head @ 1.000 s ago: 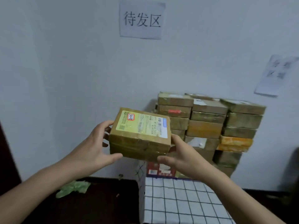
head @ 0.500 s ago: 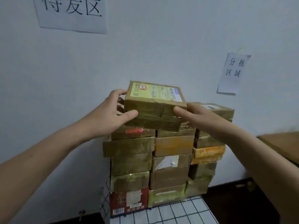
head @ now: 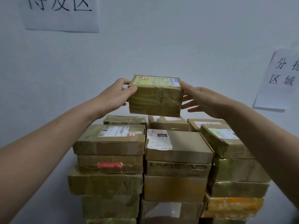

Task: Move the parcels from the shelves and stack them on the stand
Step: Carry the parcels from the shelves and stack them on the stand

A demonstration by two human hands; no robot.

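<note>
Parcel (head: 155,96) is now in the air above the back middle of the stack (head: 178,168), clear gap under it, not touching. A second ago I had it well short of the pile. Half a second ago it was level with the top row, so it has gone up and forward.

Left hand (head: 113,96) grips the left end: thumb on the front face, fingers curled round behind. Right hand (head: 203,99) is flat against the right end, fingers straight and spread, pressing rather than wrapping.

My read: carry is done, set-down is next, probably onto the rear-row box (head: 168,124) or the front-middle box (head: 179,143). Not placed yet. Top layer is uneven, so it could land tilted.
</note>
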